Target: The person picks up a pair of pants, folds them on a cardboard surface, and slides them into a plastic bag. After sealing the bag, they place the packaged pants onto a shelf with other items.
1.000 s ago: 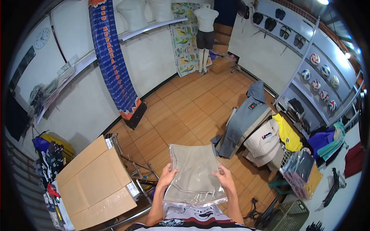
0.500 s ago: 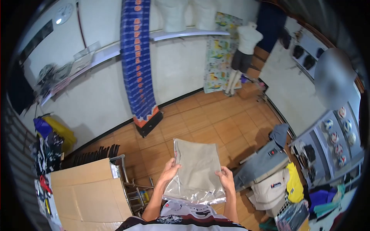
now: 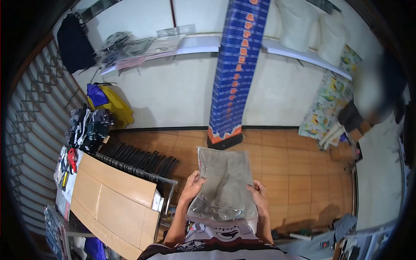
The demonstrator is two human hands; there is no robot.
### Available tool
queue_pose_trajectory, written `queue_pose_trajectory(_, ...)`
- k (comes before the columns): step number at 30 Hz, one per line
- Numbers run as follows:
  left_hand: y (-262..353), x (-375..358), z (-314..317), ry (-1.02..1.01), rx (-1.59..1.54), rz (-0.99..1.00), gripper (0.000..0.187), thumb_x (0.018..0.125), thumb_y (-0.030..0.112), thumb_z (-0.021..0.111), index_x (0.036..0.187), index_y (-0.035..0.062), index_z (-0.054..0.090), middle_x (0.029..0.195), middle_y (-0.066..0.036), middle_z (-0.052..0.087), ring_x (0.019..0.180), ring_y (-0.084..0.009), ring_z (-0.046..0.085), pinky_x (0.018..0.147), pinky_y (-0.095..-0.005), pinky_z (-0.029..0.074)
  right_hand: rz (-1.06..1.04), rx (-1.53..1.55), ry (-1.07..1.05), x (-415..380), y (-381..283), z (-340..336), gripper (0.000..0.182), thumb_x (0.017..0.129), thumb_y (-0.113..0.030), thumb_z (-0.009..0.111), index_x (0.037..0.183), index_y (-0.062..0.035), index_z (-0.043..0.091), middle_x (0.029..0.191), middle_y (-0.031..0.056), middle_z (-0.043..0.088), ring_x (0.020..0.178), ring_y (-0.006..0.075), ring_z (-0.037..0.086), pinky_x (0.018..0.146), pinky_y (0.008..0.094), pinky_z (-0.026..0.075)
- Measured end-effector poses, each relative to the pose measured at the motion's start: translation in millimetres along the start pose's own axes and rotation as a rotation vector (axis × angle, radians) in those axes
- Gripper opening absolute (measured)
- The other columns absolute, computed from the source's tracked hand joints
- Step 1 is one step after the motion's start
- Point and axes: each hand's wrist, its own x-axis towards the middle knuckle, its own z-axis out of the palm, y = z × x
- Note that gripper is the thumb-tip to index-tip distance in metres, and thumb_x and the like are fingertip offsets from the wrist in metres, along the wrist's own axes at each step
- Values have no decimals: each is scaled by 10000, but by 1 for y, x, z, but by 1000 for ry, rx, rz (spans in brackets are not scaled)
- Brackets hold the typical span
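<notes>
The left hand (image 3: 193, 186) and right hand (image 3: 260, 195) grip opposite edges of a clear plastic bag (image 3: 222, 213) holding greyish cloth (image 3: 225, 180) — just before the wearer's shirt (image 3: 216, 248). Cardboard (image 3: 119, 195) lies leftward.

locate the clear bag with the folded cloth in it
In the head view, the clear bag is at lower centre, held at its sides by the left hand and right hand, right of the cardboard.

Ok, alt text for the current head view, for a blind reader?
The left hand and right hand grip opposite edges of a clear plastic bag holding folded greyish cloth. Cardboard lies to the left; a tall blue banner stands beyond.
</notes>
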Motion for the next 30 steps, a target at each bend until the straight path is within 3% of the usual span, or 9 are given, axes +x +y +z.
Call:
queue_pose_trajectory(9,58,150,-21,249,-21,98,158,931,18,611,1088,27,600,889,36,645,785,-25,538,713,-215,422,-126,-215,-269,233,-107,50,317,872,-150,761,1166,-36,727,849,2,647,784,99,573,717,268,457)
queue_pose_trajectory(13,94,188,-26,383,-66,188,159,936,-6,591,1091,29,602,888,51,631,790,-17,513,733,-201,397,-240,-246,-405,290,-177,88,374,857,-194,775,1186,-26,721,855,17,649,778,113,582,716,285,466)
queue_pose_trajectory(17,130,227,-44,469,-18,281,136,941,6,590,1073,36,601,872,66,603,792,-20,496,745,-209,389,-215,-280,-492,343,-210,125,356,890,-151,754,1214,-14,698,930,35,703,849,110,624,753,275,488)
queue_pose_trajectory(22,173,288,-88,482,95,340,114,944,16,605,1055,46,610,814,90,541,739,-14,436,681,-215,347,-240,-158,-514,392,-253,177,303,908,-122,741,1189,-20,686,922,23,693,837,96,608,761,267,485)
queue_pose_trajectory(25,216,333,-118,456,124,356,108,943,6,606,1045,42,608,801,93,532,728,-7,423,668,-211,338,-373,-240,-517,442,-278,212,260,916,-108,730,1159,-29,689,915,13,685,836,87,601,765,260,478)
queue_pose_trajectory(30,283,426,-203,340,285,454,92,964,9,604,1048,47,606,727,113,448,646,-3,360,591,-218,282,-479,-122,-585,511,-346,286,207,922,-66,709,1122,-35,664,913,-6,671,841,73,589,775,244,460)
